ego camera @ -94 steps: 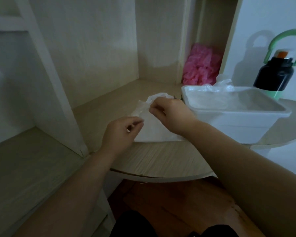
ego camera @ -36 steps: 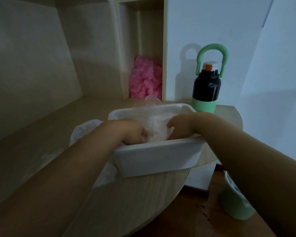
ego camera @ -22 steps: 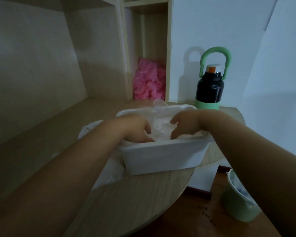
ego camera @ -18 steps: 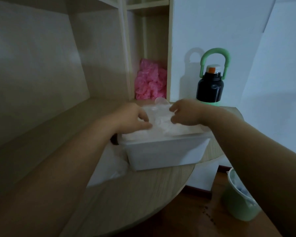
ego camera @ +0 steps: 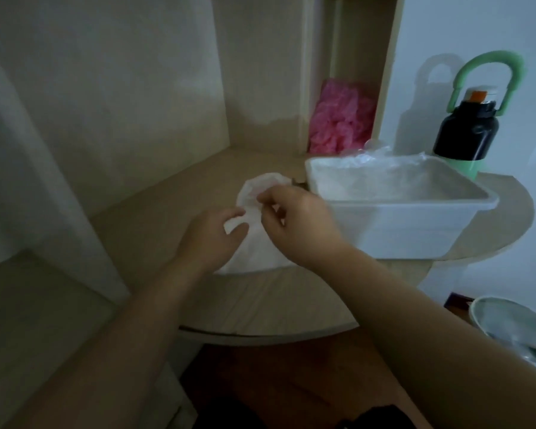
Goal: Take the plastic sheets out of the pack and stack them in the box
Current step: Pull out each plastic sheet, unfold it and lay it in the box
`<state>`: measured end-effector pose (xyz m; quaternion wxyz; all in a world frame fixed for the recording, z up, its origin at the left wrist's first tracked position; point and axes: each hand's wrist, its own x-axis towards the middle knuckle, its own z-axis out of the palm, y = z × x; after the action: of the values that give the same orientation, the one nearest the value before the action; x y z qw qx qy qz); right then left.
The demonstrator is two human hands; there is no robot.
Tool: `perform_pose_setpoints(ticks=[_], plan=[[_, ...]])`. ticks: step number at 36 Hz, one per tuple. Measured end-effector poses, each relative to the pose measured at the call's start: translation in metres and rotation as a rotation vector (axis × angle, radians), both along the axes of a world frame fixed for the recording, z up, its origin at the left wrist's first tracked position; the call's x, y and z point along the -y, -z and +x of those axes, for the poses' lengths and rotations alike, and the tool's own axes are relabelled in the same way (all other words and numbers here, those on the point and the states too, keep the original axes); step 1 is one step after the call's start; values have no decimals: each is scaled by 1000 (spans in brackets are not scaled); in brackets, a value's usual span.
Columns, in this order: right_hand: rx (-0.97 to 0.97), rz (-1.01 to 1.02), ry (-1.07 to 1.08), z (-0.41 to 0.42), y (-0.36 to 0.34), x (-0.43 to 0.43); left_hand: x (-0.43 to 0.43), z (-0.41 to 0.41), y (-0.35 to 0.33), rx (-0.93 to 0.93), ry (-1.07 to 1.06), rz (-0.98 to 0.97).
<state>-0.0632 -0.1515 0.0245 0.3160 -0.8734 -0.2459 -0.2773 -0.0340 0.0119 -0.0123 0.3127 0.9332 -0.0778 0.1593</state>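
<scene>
head view: both hands have left the box (ego camera: 399,233) and are back at the pack (ego camera: 254,253) on the desk (ego camera: 276,305), just left of the box. the left hand (ego camera: 212,235) pinches its edge and the right hand (ego camera: 294,221) its open end. sheets (ego camera: 384,170) lie in the box, so another pull looks due.

no readable text, no labels, no brands, no numbers

Motion blurs the fingertips (ego camera: 265,201) of the right grip (ego camera: 297,221) at the mouth of the white pack (ego camera: 254,243); whether they pinch anything cannot be told. The left grip (ego camera: 212,239) covers the pack's near corner. Beyond the right grip, the box (ego camera: 399,230) hides the base of the bottle (ego camera: 466,134). Nearer, to its right, the frame edge cuts off the green bucket (ego camera: 514,329).
</scene>
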Motion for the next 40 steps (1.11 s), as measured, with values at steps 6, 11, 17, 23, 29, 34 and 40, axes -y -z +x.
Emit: perform_pose_setpoints(ticks=[6, 11, 17, 23, 29, 34, 40], plan=[[-447, 8, 105, 22, 54, -12, -11, -7, 47, -74, -21, 130], [-486, -137, 204, 30, 86, -10, -12, -8, 61, 22, -80, 133], [-429, -209, 223, 32, 92, -9, -12, -4, 65, 8, -162, 304], [-423, -227, 214, 30, 92, -7, -14, -7, 64, 66, -142, 314], [-432, -179, 177, 28, 89, -6, -14, -12, 65, 262, -84, 319], [-380, -24, 131, 25, 91, -5, -14, -16, 63, 497, 6, 301], [-378, 103, 170, 25, 93, -2, -11, -21, 62, 604, 102, 214]])
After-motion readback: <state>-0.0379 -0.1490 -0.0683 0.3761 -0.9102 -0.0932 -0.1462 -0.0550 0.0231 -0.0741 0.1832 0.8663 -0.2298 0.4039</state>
